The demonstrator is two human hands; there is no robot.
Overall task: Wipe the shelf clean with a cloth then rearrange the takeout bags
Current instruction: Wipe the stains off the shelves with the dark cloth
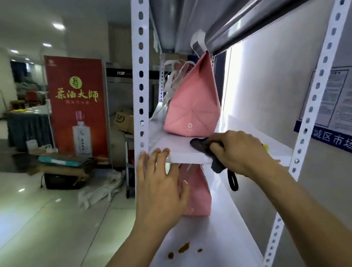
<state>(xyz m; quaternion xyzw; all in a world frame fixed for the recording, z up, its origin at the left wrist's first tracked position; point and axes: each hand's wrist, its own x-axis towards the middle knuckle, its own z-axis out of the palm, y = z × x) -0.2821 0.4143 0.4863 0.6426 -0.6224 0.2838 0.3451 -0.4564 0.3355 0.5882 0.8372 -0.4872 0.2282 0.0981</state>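
I have my right hand (238, 151) clenched round a dark grey crumpled cloth (204, 146), pressing it onto the front edge of the white metal shelf board (181, 148) of the perforated white steel rack (140, 75); a tail of the cloth hangs down over that edge, and a black loop (232, 179) dangles below my wrist. My left hand (158, 181) lies released, fingers straight, with its fingertips resting on the same board's front edge near the left upright. On this board, just behind the cloth, a pink folded takeout bag with white handles (191, 106) leans over, its long axis running up and to the right, handles (173, 74) toward the back. On the board beneath, a second pink takeout bag (198, 195) stands upright, partly hidden by my left hand. Brown smears (182, 250) mark the front of that lower board (226, 239).
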